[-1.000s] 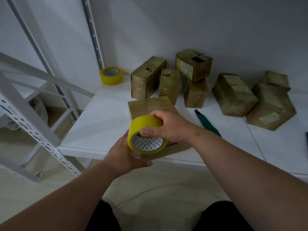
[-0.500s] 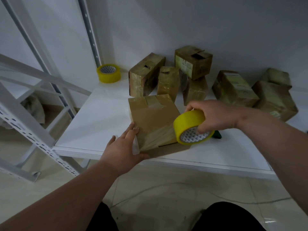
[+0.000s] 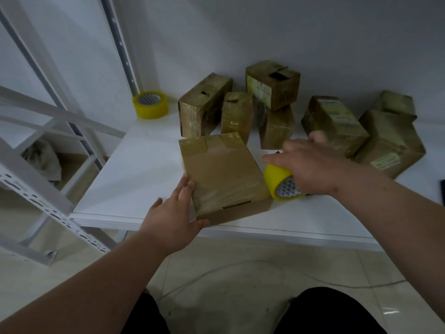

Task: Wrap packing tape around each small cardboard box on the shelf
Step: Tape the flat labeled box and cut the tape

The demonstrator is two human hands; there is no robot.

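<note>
I see a box [image 3: 222, 175] flat at the shelf's [image 3: 144, 169] front edge. My left hand [image 3: 173, 213] rests against its left side; my right hand [image 3: 310, 165] holds a tape roll [image 3: 280, 183] just beside its right side. Behind it, more boxes [image 3: 272, 84] cluster along the wall, two stacked. A second roll [image 3: 150, 104] sits in the back left corner. A rack [image 3: 36, 165] stands left of the shelf.

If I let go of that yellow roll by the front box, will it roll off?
Possibly. The tape roll lies tilted on its curved side under the right hand, near the shelf edge. The front box likely blocks it leftward; toward the edge nothing does.
</note>
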